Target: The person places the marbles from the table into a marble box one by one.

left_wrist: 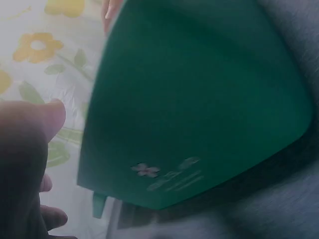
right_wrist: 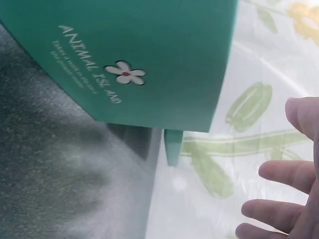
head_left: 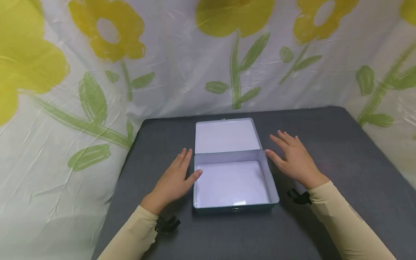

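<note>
A green tin box (head_left: 232,184) stands on the table with its lid (head_left: 225,137) folded back, showing its white inner floor. My left hand (head_left: 173,180) hovers at the left side, fingers extended, with the thumb seen over the left rim. On the right, my right hand (head_left: 296,160) has its fingers spread, its thumb tip close to the rear right corner; whether it touches cannot be told. Both wrist views show the green side walls; the right wall (right_wrist: 164,89) bears a white flower and "ANIMAL ISLAND" lettering. Neither hand holds anything.
A dark grey cloth covers the table (head_left: 227,238). Behind it and along the sides hangs a white curtain (head_left: 175,79) printed with yellow flowers. Black straps, such as the right wrist strap (head_left: 299,197), sit at both wrists, beside beige sleeves (head_left: 347,220).
</note>
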A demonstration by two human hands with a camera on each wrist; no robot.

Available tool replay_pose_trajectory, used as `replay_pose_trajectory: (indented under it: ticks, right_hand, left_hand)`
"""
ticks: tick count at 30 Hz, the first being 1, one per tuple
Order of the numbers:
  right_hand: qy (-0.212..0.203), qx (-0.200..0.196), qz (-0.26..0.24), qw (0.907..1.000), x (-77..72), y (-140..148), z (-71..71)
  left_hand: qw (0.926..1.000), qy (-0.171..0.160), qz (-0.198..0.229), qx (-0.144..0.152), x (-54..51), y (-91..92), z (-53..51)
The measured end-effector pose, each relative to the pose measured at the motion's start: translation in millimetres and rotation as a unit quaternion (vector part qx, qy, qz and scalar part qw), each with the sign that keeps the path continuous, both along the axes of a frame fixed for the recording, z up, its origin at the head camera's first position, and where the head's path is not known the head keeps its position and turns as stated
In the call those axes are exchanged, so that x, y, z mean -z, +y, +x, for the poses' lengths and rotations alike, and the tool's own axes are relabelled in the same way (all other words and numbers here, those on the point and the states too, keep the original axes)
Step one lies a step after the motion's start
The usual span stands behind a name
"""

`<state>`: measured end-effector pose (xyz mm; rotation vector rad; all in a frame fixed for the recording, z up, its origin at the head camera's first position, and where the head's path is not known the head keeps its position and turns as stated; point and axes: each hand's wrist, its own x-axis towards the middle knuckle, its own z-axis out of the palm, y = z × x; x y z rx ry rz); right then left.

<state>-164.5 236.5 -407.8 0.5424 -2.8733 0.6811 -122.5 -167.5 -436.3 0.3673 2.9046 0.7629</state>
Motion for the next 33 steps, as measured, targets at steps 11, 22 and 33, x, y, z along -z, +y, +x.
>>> replay_pose_trajectory:
  ticks: [11,22,33]
  right_hand:
    - [-0.017,0.012,-0.01,0.9997,15.4,14.7,6.6]
    - [-0.028,0.018,0.002,0.9995,24.8,30.0,11.0]
    - [-0.027,0.031,0.025,0.9988,19.1,44.6,3.2]
  left_hand:
    - [0.9967,-0.056,0.05,-0.03,28.2,12.2,16.9]
    - [0.9886,-0.087,0.11,-0.055,40.6,19.6,24.4]
    - [0.9779,-0.102,0.173,-0.058,40.7,14.9,18.9]
